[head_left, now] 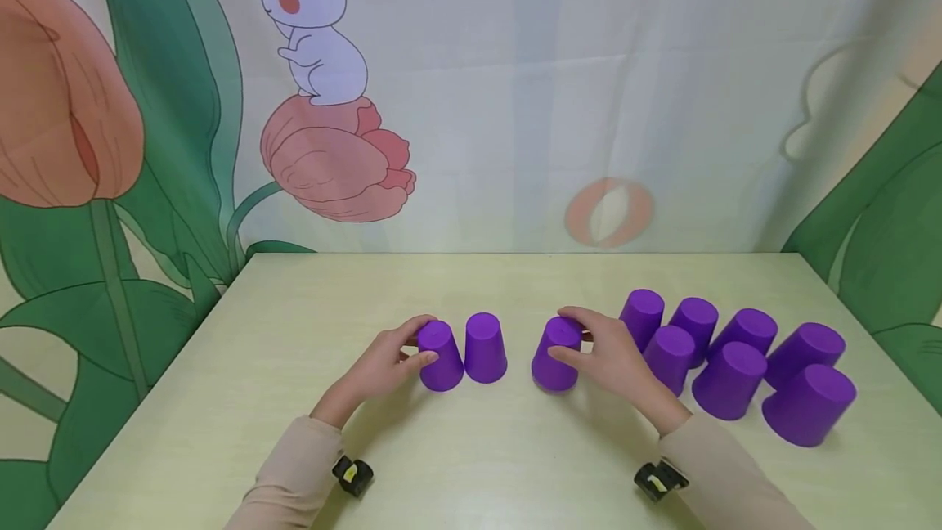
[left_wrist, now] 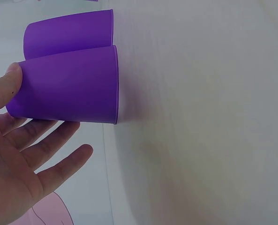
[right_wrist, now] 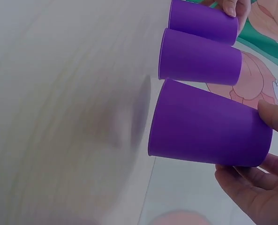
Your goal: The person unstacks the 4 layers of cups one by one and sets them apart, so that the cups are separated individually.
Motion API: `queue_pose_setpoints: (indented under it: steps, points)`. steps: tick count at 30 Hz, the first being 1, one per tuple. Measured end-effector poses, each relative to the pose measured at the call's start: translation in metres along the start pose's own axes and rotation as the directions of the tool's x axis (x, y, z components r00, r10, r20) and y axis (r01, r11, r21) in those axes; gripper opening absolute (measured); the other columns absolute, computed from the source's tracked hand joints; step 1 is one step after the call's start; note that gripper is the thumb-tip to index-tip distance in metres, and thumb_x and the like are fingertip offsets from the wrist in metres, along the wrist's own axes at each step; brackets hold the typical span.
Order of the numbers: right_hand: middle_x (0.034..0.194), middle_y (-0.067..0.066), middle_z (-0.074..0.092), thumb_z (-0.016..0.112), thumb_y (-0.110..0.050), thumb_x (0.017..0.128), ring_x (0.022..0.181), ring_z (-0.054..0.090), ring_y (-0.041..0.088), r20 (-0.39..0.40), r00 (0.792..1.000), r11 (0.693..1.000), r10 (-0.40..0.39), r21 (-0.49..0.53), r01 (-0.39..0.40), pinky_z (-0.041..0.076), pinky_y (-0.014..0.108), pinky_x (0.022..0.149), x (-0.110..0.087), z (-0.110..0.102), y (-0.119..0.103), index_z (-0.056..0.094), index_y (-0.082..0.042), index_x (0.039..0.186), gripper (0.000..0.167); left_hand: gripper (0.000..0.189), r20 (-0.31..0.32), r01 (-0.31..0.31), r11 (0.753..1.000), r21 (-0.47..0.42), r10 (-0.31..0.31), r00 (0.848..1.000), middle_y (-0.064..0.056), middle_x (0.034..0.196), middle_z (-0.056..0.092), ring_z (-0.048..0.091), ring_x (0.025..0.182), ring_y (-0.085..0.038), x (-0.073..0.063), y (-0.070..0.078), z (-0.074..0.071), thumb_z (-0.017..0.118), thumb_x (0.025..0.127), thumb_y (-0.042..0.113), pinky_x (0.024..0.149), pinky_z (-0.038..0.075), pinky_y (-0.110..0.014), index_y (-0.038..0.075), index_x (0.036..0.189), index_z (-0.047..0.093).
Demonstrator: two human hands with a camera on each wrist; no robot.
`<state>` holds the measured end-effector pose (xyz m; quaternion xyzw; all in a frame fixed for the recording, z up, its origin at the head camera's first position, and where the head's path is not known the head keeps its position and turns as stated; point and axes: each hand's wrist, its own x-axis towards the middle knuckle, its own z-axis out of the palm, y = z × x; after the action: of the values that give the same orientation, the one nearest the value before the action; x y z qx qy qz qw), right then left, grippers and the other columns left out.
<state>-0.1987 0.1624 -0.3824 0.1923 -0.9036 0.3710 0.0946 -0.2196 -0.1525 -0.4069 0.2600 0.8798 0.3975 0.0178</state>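
Observation:
My left hand (head_left: 381,360) holds an upside-down purple cup (head_left: 441,358) near its top, thumb on the near side and fingers behind. In the left wrist view, the thumb presses that cup (left_wrist: 68,86) by its closed end. Close on its right stands a second upside-down purple cup (head_left: 486,348), which no hand touches. Across a gap, my right hand (head_left: 611,352) pinches a third purple cup (head_left: 553,366) between thumb and fingers. The right wrist view shows this cup (right_wrist: 206,126) slightly tilted, its rim apart from a shadow on the table.
Several more upside-down purple cups (head_left: 728,381) stand in two rows at the right, close beside my right hand and forearm. The pale table (head_left: 486,456) ends at the back against a printed curtain (head_left: 471,105) with a rabbit and flowers.

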Motion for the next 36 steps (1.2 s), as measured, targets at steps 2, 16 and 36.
queue_pose_setpoints:
  steps: [2, 16, 36]
  points:
    - [0.109, 0.019, 0.061, 0.074, -0.016, 0.076, 0.093, 0.06, 0.032, -0.017, 1.0, 1.0, 0.003, -0.004, -0.003, 0.048, 0.041, 0.079, -0.004, -0.004, 0.002, 0.055, 0.004, 0.117, 0.049, 0.041, 0.0, -0.004, 1.0, 0.0, 0.004, 1.0, -0.01, 0.111, 0.061, 0.058, 0.1, -0.027, 0.0, 0.0, 0.0, 0.058, 0.09, 0.017, 0.075, 0.048, -0.035, 0.006, 0.127, 0.045]
    - [0.102, 0.018, 0.063, 0.076, -0.019, 0.074, 0.085, 0.059, 0.03, -0.069, 0.997, 0.992, 0.033, -0.122, -0.041, 0.048, 0.041, 0.073, -0.039, -0.033, 0.007, 0.057, 0.003, 0.116, 0.051, 0.041, -0.001, -0.01, 1.0, 0.003, 0.01, 1.0, -0.012, 0.111, 0.061, 0.058, 0.1, -0.029, 0.0, 0.0, 0.001, 0.058, 0.09, 0.018, 0.074, 0.049, -0.036, 0.005, 0.126, 0.045]
    - [0.114, 0.02, 0.059, 0.075, -0.019, 0.074, 0.106, 0.053, 0.037, -0.067, 0.997, 0.984, 0.036, -0.17, -0.047, 0.041, 0.049, 0.088, -0.055, -0.045, 0.011, 0.053, 0.003, 0.12, 0.055, 0.042, 0.002, 0.011, 1.0, 0.008, -0.011, 1.0, -0.01, 0.112, 0.061, 0.058, 0.101, -0.027, 0.001, 0.001, 0.001, 0.058, 0.09, 0.017, 0.076, 0.048, -0.036, 0.006, 0.128, 0.044]
